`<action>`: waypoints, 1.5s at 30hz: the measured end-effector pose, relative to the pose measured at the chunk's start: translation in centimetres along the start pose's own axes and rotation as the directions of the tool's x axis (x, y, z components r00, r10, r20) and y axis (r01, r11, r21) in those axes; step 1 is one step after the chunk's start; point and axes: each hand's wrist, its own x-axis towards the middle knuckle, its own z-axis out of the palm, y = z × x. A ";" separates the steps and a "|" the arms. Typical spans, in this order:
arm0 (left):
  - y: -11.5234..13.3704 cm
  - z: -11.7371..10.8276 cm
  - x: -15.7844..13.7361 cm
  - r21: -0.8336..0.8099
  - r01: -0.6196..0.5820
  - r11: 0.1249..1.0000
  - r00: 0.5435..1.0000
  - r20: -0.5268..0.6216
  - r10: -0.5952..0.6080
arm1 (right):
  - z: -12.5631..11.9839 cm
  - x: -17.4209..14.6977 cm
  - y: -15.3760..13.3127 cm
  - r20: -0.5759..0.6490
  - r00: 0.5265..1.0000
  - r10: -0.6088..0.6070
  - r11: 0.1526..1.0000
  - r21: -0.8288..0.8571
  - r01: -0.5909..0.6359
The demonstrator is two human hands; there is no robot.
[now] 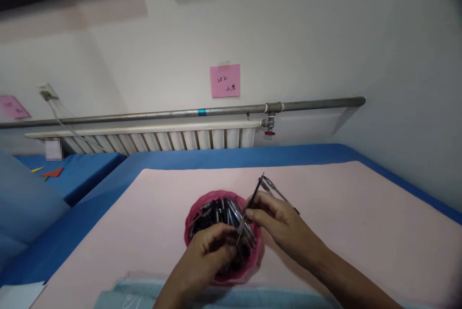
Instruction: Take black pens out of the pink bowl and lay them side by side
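Wall (306,34), plain and pale, fills the upper part of the head view I am watching, and below it I see a blue desk (231,155) pushed up close. Over most of the desk lies a pink sheet (342,203). Behind the far edge, a grey pipe (144,116) runs along the wall above a white radiator (176,140). At the near edge I make out light blue cloth (122,294) with white lettering. A pink scalloped bowl (260,263) stands on the sheet, crowded with a heap of pens (220,210). My right hand (277,217) is raised over the bowl's right side, and my left hand (205,251) is above its near left part. Between them slants a slim dark pen (255,194): the right fingers pinch it along its length, and the left fingers close around its lower end, partly hidden and blurred. Just beyond the right hand, a few loose pens (279,191) lie on the sheet.
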 end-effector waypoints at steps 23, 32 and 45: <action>1.2 -4.3 0.4 -0.371 -0.207 0.905 0.853 -0.522 -0.019 | 1.2 0.8 3.5 0.044 0.998 0.046 0.976 -0.216 -0.036; 1.1 -5.5 0.4 -0.371 -0.271 0.888 0.792 -0.610 -0.014 | 1.6 0.4 4.0 0.113 0.992 0.050 0.974 -0.224 -0.024; 0.7 -4.0 1.0 -0.373 -0.214 0.903 0.808 -0.587 -0.051 | 5.0 0.4 4.5 0.438 0.857 -0.271 0.649 -0.574 0.499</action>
